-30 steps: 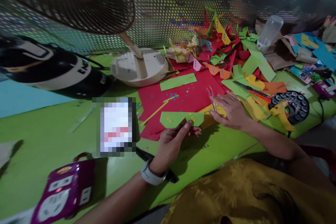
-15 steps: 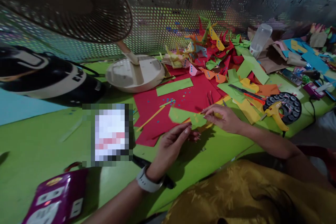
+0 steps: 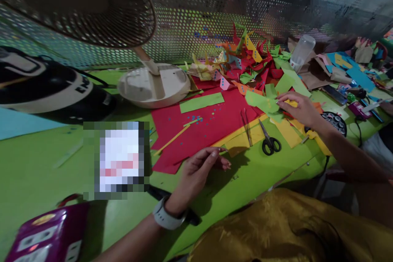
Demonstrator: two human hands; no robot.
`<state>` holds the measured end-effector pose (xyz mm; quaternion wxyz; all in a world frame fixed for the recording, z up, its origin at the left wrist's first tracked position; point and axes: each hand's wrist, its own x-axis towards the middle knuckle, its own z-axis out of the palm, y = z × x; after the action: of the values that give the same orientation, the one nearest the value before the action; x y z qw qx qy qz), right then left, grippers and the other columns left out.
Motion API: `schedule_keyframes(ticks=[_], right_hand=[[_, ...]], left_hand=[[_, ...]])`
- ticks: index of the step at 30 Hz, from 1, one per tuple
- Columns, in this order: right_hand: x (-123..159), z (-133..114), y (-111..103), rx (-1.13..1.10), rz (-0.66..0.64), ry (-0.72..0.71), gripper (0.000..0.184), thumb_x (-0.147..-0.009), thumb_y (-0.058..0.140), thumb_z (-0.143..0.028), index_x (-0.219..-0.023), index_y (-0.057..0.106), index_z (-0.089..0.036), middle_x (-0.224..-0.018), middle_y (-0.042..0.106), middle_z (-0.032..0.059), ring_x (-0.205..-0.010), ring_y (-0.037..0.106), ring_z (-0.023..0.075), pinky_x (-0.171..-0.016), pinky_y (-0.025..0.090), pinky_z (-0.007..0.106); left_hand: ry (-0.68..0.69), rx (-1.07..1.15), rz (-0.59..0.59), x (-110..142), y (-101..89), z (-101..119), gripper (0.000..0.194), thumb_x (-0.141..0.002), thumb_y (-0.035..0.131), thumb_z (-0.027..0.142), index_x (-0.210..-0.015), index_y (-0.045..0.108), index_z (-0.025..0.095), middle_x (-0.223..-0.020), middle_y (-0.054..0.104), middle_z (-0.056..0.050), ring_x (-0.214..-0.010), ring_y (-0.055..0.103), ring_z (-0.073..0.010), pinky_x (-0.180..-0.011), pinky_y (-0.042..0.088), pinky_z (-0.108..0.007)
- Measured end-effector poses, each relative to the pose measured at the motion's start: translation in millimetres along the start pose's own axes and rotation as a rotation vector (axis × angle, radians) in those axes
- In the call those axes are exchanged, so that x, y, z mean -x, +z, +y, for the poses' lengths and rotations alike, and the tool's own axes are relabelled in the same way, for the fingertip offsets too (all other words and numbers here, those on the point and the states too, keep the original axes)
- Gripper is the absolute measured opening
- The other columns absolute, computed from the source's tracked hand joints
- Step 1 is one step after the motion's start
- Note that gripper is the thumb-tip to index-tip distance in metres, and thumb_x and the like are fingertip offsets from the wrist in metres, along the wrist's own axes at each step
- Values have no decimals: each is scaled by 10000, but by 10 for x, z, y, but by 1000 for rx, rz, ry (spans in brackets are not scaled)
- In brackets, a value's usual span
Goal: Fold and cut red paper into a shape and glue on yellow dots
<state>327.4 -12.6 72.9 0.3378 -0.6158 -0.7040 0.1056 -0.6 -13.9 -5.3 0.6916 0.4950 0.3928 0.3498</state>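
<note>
My right hand (image 3: pixel 294 108) pinches the edge of a light green paper piece (image 3: pixel 260 101) between thumb and fingertips. It hangs over the paper scraps at the right side of the red sheet (image 3: pixel 211 118). My left hand (image 3: pixel 202 168), with a watch on its wrist, hovers near the red sheet's front edge. Its fingers are loosely curled and apart, and nothing shows in them. Between the hands lie tweezers (image 3: pixel 246 127), black-handled scissors (image 3: pixel 270 141) and a yellow paper strip (image 3: pixel 238 141).
A heap of folded coloured paper (image 3: pixel 245 59) stands at the back beside a fan base (image 3: pixel 156 86). Left are a blurred-out screen (image 3: pixel 119 159) and a purple power strip (image 3: pixel 50 229). A yellow glue gun (image 3: pixel 321 141) and black round tray (image 3: pixel 334 122) lie at right.
My left hand has let go of the green paper piece and stays near its place. My right hand has carried the piece right and away from me, uncovering the scissors and tweezers.
</note>
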Motion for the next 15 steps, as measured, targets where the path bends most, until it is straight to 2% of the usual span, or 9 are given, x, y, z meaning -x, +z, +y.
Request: schedule_keyframes(ticks=[5,9,12,15], right_hand=[[-182,488,-255,179,28,39,188,-887,599,-369,-854,706,-219,-1031,735,88,-987,669,247,-943,487,434],[-255,693,-358,424,13,104,163,-871,592,-290,-939,718,-212,-1059,720,131,-1057,637,316,-952,470,499],[-174,597,-361,503,95,118,157,-883,565,-252,-918,715,-220,-1040,724,127,-1041,637,324,-929,469,495],[38,302,-239,407,100,81,182,-924,553,-311,-898,704,-212,-961,737,99,-921,669,279,-844,500,426]], left_hand=[[-3,-8,-9,-13,-11,-9,440,-763,748,575,-921,708,166,-679,734,-27,-613,685,-163,-620,568,-272],[-6,-19,-5,-21,-37,-38,427,-768,747,565,-924,720,169,-686,734,-24,-619,687,-160,-621,570,-265],[-8,-24,0,-15,-38,-44,426,-774,742,566,-924,722,167,-682,731,-23,-618,688,-158,-621,571,-262],[-20,-12,-4,-8,-26,-32,425,-771,744,567,-917,716,169,-669,726,-22,-616,690,-163,-626,575,-269]])
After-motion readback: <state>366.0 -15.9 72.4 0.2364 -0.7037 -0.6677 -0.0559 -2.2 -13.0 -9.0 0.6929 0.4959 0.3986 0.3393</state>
